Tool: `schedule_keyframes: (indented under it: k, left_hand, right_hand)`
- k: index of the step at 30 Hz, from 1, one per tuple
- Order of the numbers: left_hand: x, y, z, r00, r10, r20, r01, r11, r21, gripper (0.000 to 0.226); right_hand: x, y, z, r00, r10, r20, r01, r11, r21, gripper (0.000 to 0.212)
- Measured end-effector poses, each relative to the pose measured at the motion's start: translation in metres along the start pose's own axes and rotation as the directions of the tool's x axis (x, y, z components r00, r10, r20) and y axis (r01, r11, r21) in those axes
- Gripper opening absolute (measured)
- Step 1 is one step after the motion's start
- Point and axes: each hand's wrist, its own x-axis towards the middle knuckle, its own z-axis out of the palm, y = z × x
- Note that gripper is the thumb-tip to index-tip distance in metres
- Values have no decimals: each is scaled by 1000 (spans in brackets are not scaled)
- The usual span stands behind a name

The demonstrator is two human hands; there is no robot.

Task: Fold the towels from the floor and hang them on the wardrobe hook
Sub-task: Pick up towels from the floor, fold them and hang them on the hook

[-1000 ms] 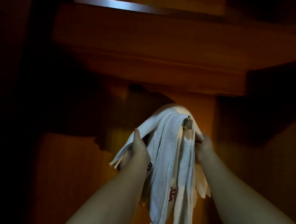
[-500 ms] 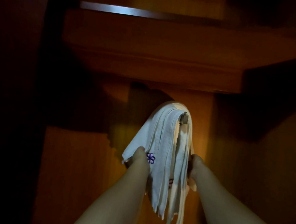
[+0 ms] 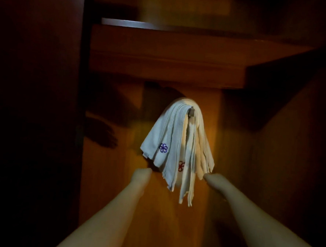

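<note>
A stack of folded white and cream towels [image 3: 176, 135] hangs over a small metal wardrobe hook [image 3: 191, 112] on the wooden back panel. One towel carries a purple flower mark, another a red one. My left hand [image 3: 140, 176] is below the stack's lower left corner, apart from the cloth and holding nothing. My right hand [image 3: 212, 179] is just under the lower right corner. It is blurred, so I cannot tell whether it touches the cloth. The fingers of both hands are hidden.
A wooden shelf [image 3: 172, 53] with a metal strip [image 3: 137, 24] above it runs over the hook. A dark wardrobe side wall [image 3: 34, 115] stands on the left, and a shadowed panel [image 3: 290, 150] on the right.
Both hands have slid down off the towels' sides to below the stack. The left hand has let go. The view has pulled back and the towels hang free.
</note>
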Motion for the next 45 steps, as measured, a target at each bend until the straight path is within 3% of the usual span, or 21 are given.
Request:
schedule_keyframes:
  k: [1,4,11,16,21,28,34,45]
  left_hand:
    - [-8,-2,-5,999,44,26,-47,995,89,8]
    - [-36,-7,-16,979,162,123,-197,906,374,39]
    - [-97,-27,-36,898,259,356,-426,713,556,51]
    - [-140,-68,-48,828,223,515,-518,656,549,55]
    - [-182,-142,-62,726,69,684,-535,682,499,56]
    - [-238,-244,-33,556,-77,828,-638,599,484,57]
    - [-295,-297,32,361,-201,911,-700,587,407,54]
    - [-445,-361,227,191,-356,915,-722,581,376,53]
  right_hand:
    - [-10,2,-2,999,-44,9,45,997,-60,34]
    - [-46,0,-9,994,-110,20,112,967,-230,38]
    - [-139,30,-12,979,-202,21,189,869,-457,41]
    - [-214,82,10,987,-154,39,152,846,-512,56]
    - [-298,158,51,999,15,28,2,850,-527,62]
    - [-412,267,82,976,217,-1,-178,797,-577,65]
    - [-496,354,75,919,384,-89,-375,783,-496,66]
    - [-594,531,3,714,685,-149,-696,667,-266,59]
